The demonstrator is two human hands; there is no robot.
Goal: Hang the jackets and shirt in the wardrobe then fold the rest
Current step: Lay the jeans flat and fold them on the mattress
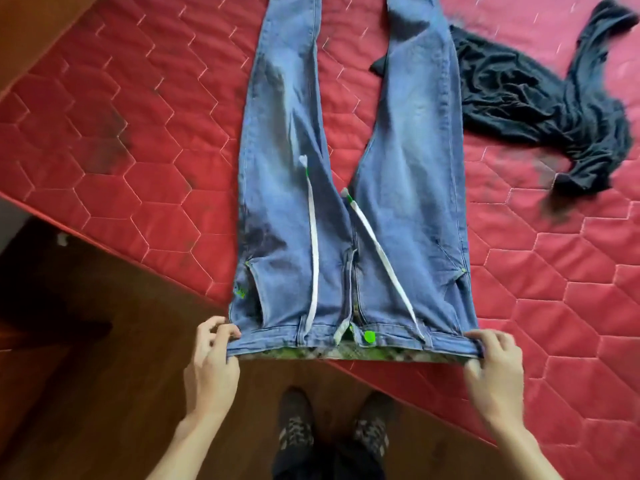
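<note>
So you've got the jeans (349, 174) laid flat on the bed (138, 140), legs running away from you and the waistband hanging just off the near edge. Your left hand (211, 358) pinches the left corner of the waistband, your right hand (491, 365) the right corner. Two drawstrings (313, 244) lie on top of the jeans. A crumpled garment (540, 105) sits on the bed to the right, one bit tucked under the right leg. Your feet (298, 420) are on the floor (104, 393) below the waistband.

Left hand (212, 355) and right hand (493, 362) spread apart, forearms extended forward, fingers (221, 329) pinched closed
</note>
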